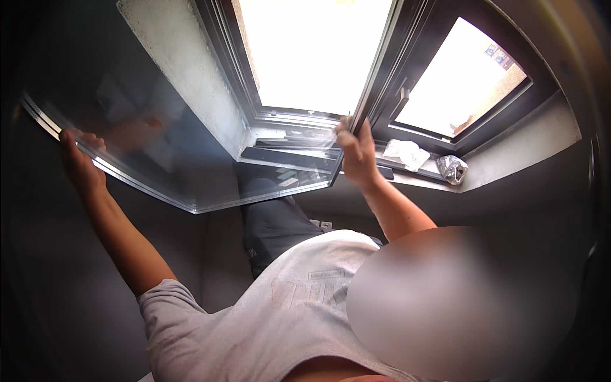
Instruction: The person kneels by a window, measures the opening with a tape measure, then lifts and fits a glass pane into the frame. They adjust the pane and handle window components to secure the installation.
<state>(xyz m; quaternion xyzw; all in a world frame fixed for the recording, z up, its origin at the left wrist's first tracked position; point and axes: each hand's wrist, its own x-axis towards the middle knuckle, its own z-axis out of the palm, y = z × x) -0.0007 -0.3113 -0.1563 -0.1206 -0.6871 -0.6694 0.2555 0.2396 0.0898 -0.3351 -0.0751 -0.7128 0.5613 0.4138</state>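
Observation:
A large glass pane with a silvery spacer along its edge, like a double-glazing unit, is held up tilted in front of me. My left hand is closed round its far left edge, with fingers seen beyond the glass. At the opposite edge, near the window, my right hand grips the pane, thumb up and fingers curled over the rim. Behind the pane is a dark window frame round a bright opening. Reflections blur what lies behind the glass.
To the right, a dark-framed window sash has a handle. On the sill lie a white plastic bag, a crumpled clear bag and dark strips. A pale wall reveal borders the opening on the left.

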